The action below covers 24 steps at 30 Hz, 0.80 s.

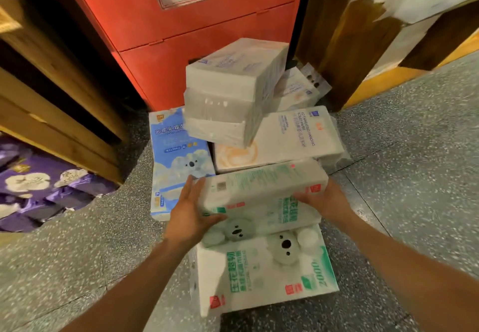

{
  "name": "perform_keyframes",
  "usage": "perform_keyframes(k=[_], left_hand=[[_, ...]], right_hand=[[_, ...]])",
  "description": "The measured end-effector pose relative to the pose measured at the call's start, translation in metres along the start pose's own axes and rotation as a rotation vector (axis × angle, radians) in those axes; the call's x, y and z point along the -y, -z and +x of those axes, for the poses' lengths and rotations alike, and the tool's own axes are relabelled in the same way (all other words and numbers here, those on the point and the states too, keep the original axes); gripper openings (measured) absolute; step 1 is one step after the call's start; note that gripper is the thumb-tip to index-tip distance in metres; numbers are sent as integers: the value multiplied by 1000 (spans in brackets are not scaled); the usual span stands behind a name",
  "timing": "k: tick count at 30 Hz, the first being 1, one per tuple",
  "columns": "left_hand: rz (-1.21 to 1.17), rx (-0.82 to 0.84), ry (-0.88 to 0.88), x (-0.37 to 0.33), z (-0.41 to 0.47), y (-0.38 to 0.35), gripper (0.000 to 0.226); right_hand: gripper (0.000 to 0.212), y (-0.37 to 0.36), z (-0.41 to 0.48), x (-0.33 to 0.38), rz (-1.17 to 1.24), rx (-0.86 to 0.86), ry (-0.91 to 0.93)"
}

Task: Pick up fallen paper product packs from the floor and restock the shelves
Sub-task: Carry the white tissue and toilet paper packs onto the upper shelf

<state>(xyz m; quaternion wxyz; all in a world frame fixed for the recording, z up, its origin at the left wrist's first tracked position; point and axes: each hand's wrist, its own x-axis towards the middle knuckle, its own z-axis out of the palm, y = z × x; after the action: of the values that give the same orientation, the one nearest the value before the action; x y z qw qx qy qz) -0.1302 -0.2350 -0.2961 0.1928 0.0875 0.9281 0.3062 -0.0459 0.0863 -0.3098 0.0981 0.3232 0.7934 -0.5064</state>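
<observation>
The green-and-white koala-printed tissue pack [261, 197] is held above the speckled grey floor [414, 150]. The left hand [189, 217] presses flat, straight fingers [191, 189] against its left end; the right hand [324, 199] clasps its right end, thumb in front, fingers hidden.

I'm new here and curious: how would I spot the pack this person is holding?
Find the red cabinet; packs lie heaped on the floor before it. At the heap's near edge, the left hand and right hand hold a white, green-printed koala pack. Its twin lies flat beneath, unheld.
</observation>
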Motion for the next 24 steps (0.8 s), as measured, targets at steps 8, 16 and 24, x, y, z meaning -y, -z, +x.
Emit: perform_keyframes(k=[8,16,24], left_hand=[[-168,-202,21,-71,-58,101,119],[-446,-465,174,-220,-190,341,130],[-411,-771,162,-358,-349,570,118]], right_hand=[[42,48,-65,90,216,-47,58],[74,161,-204,337,286,72,213],[76,239,-365,566,290,242,430]])
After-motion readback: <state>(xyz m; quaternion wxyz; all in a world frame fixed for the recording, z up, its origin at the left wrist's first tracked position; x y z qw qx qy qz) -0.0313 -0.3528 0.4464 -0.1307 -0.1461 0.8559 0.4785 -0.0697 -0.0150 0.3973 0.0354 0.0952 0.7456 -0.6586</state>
